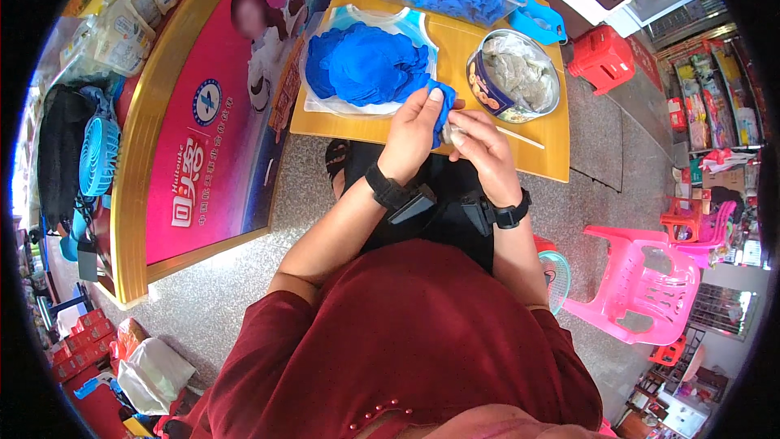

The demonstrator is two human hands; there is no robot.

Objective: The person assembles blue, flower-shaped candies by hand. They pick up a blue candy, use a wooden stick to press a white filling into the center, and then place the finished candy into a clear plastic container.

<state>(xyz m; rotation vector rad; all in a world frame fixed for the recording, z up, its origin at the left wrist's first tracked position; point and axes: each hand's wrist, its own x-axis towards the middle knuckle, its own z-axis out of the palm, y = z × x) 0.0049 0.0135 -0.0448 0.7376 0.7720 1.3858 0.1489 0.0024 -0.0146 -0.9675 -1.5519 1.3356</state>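
Observation:
Over the near edge of the wooden table, my two hands meet around a small piece of thin blue fabric [441, 118]. My left hand [409, 136] pinches it between thumb and fingers. My right hand [485, 151] is closed beside it, its fingertips on a small pale greyish piece [447, 135] against the blue fabric; its kind is unclear. Behind my left hand, a heap of blue fabric pieces [366, 65] lies on a white and light-blue bag [418, 26]. A round tin [494, 102] full of crumpled, whitish translucent material stands beyond my right hand.
A clear plastic box [513, 2] of blue pieces stands at the table's back, beside a light-blue plastic object [540, 20]. A thin pale stick [522, 139] lies near the tin. A pink counter panel [215, 114] rises on the left; a pink chair [642, 284] and red stool [601, 58] are on the right.

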